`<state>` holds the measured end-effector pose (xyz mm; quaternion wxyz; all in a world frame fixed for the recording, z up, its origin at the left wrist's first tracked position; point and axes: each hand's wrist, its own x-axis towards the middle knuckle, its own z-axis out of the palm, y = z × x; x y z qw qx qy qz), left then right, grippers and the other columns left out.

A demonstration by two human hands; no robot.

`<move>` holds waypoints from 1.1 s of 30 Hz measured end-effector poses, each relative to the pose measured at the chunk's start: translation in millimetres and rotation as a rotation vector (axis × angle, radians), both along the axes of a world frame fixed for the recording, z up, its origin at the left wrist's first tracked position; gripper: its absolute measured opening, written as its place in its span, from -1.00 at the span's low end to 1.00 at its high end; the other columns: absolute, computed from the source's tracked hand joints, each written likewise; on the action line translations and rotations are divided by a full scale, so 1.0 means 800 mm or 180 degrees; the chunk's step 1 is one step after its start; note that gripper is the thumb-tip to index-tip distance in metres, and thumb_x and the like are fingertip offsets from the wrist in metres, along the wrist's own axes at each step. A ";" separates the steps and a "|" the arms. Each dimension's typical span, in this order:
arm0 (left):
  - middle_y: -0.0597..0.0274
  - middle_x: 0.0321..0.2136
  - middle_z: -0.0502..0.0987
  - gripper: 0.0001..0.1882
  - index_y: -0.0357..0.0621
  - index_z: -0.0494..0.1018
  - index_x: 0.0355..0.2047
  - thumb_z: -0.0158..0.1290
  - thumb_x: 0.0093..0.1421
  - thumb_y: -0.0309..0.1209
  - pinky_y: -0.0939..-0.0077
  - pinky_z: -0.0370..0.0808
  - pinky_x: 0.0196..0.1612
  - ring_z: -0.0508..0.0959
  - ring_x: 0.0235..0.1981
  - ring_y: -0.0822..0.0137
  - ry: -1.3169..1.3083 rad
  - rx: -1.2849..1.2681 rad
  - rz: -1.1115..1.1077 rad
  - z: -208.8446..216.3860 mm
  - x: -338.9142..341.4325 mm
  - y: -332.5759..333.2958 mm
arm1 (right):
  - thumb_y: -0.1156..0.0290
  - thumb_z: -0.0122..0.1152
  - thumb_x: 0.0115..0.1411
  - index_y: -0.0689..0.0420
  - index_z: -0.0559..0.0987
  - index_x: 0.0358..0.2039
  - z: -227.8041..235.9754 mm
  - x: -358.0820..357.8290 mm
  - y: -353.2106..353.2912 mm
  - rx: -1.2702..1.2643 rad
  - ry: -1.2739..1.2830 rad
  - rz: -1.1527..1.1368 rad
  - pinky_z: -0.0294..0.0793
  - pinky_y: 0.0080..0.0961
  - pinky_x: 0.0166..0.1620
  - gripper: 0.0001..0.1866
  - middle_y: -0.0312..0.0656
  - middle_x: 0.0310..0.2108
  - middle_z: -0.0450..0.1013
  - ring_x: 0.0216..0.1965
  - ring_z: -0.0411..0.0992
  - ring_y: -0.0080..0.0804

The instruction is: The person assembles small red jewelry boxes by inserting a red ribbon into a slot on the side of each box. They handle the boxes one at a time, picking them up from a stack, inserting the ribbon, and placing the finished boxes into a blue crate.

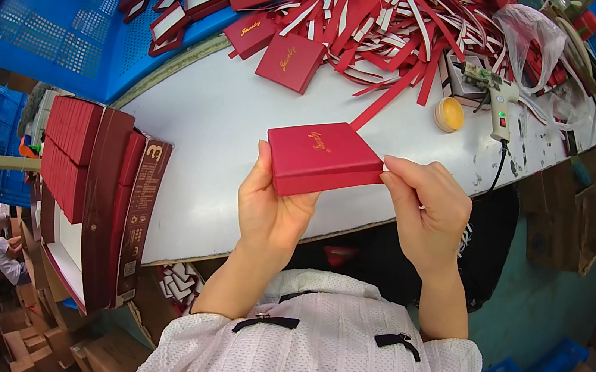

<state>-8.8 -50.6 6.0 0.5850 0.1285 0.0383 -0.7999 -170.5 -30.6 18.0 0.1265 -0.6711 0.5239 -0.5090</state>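
Observation:
A flat red jewelry box (321,155) with gold lettering on its lid is held above the front of the table. My left hand (276,209) grips it from below, thumb against its left side and fingers under its base. At the box's right corner, the thumb and forefinger of my right hand (426,210) are pinched together. A tiny white bit shows at those fingertips; whether it belongs to the box or is a separate piece, I cannot make out. Behind the box, a red ribbon strip (389,96) runs back toward a heap of red and white ribbon strips (379,24).
Two similar closed boxes (290,62) lie by the heap. Blue crates (55,26) with more boxes stand at far left. A carton of red boxes (104,198) sits at the table's left end. A corded glue gun (502,107) and a yellow-filled round tub (449,115) rest on the right.

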 end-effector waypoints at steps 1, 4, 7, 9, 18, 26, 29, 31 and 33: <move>0.03 -0.36 0.43 -0.70 -0.31 0.28 -0.35 -0.31 0.19 -0.30 0.35 0.47 -0.21 0.46 -0.29 0.21 0.0033 0.0028 -0.0006 0.000 0.000 0.001 | 0.60 0.17 -0.17 0.21 0.48 -0.49 0.000 0.000 0.000 0.0018 -0.0003 0.0011 0.24 -0.59 -0.57 -0.86 -0.21 -0.63 0.40 -0.67 0.28 -0.40; 0.02 -0.35 0.43 -0.70 -0.32 0.28 -0.35 -0.32 0.19 -0.30 0.31 0.46 -0.20 0.46 -0.27 0.19 0.0068 0.0037 -0.0071 -0.003 0.002 0.003 | 0.59 0.17 -0.18 0.21 0.47 -0.50 -0.003 0.000 -0.001 0.0022 0.0018 0.0021 0.24 -0.58 -0.58 -0.86 -0.21 -0.65 0.40 -0.68 0.28 -0.39; 0.01 -0.34 0.42 -0.69 -0.33 0.28 -0.34 -0.32 0.19 -0.29 0.26 0.45 -0.20 0.45 -0.25 0.17 -0.0022 0.0092 -0.0076 -0.001 0.001 0.005 | 0.59 0.17 -0.18 0.21 0.47 -0.49 -0.007 -0.001 -0.001 0.0051 0.0081 0.0006 0.25 -0.59 -0.56 -0.84 -0.20 -0.64 0.39 -0.68 0.28 -0.39; 0.02 -0.31 0.41 -0.68 -0.32 0.27 -0.32 -0.32 0.19 -0.27 0.26 0.43 -0.17 0.43 -0.22 0.17 0.0079 0.0066 -0.0096 -0.006 0.004 0.004 | 0.59 0.17 -0.17 0.22 0.47 -0.46 -0.013 -0.005 0.000 0.0239 0.0107 0.0061 0.29 -0.61 -0.54 -0.82 -0.19 -0.57 0.40 -0.68 0.28 -0.43; -0.01 -0.28 0.39 -0.64 -0.33 0.25 -0.24 -0.33 0.18 -0.25 0.26 0.47 -0.24 0.45 -0.26 0.14 0.0557 0.0286 -0.0494 -0.047 0.020 0.000 | 0.68 0.05 -0.09 0.27 0.33 -0.25 -0.020 -0.018 0.016 0.1276 -0.2453 0.0603 0.32 -0.72 -0.36 -0.69 -0.27 -0.42 0.32 -0.41 0.28 -0.64; 0.01 -0.14 0.30 -0.53 -0.28 0.15 -0.06 -0.46 0.19 -0.18 0.23 0.36 -0.14 0.36 -0.13 0.15 0.0267 -0.0124 -0.1297 -0.063 -0.009 -0.008 | 0.71 0.08 -0.16 0.27 0.31 -0.28 -0.017 0.010 0.017 0.0355 -0.0804 0.0543 0.36 -0.60 -0.43 -0.65 -0.17 -0.58 0.33 -0.54 0.37 -0.42; 0.01 -0.12 0.29 -0.53 -0.27 0.14 -0.05 -0.46 0.18 -0.17 0.22 0.34 -0.11 0.35 -0.12 0.12 0.0198 -0.0187 -0.1376 -0.072 -0.007 -0.006 | 0.66 0.14 -0.18 0.26 0.26 -0.21 -0.018 0.008 0.024 0.0569 -0.0701 0.0577 0.35 -0.61 -0.44 -0.55 -0.15 -0.46 0.31 -0.52 0.33 -0.45; 0.01 -0.12 0.29 -0.53 -0.27 0.14 -0.05 -0.46 0.18 -0.18 0.21 0.33 -0.11 0.35 -0.12 0.12 0.0251 -0.0274 -0.1396 -0.080 -0.005 -0.003 | 0.58 0.21 -0.19 0.25 0.21 -0.16 -0.010 0.007 0.024 0.0529 -0.0512 0.0230 0.30 -0.67 -0.41 -0.46 -0.17 -0.37 0.27 -0.49 0.27 -0.54; 0.01 -0.12 0.29 -0.54 -0.26 0.14 -0.05 -0.46 0.18 -0.19 0.21 0.33 -0.10 0.35 -0.12 0.12 0.0501 -0.0496 -0.1408 -0.083 -0.002 0.004 | 0.51 0.27 -0.23 0.25 0.17 -0.13 -0.008 0.005 0.021 0.0610 -0.0622 0.0052 0.27 -0.71 -0.40 -0.37 -0.17 -0.29 0.22 -0.47 0.24 -0.58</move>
